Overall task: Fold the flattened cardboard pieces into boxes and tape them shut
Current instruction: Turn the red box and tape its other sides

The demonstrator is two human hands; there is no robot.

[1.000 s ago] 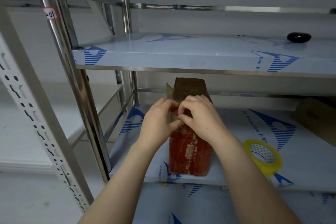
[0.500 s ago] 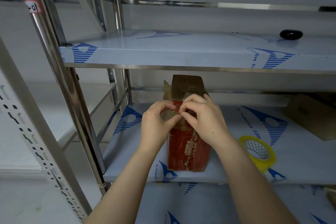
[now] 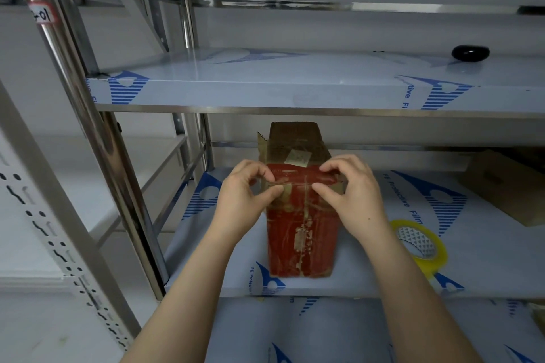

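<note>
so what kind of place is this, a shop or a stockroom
Likely a storeroom or packing area: steel racking with shelves covered in blue-printed protective film, a worn red cardboard box standing on one, and a yellow tape roll beside it.

- Box (image 3: 300,233), near the front edge of the lower shelf: corrugated cardboard. Front face printed red, scuffed, with patches torn to pale brown. Top is bare brown, matt, with a pale paper label scrap (image 3: 296,157).
- Tape strip (image 3: 295,184) across the box's upper front: clear plastic, shiny.
- Tape roll (image 3: 436,259), toward the front right of the lower shelf: translucent yellowish plastic, glossy.
- Lower shelf (image 3: 486,262) and upper shelf (image 3: 265,79): smooth glossy white protective film printed in blue; bare metal along the front edges.
- Round upright (image 3: 97,138): polished mirror-bright steel.
- Perforated upright (image 3: 50,215): white-painted metal, matt.
- Cardboard piece (image 3: 507,186), right edge of the lower shelf: plain brown, matt.
- Black object (image 3: 470,52), right end of the upper shelf: glossy.
</note>
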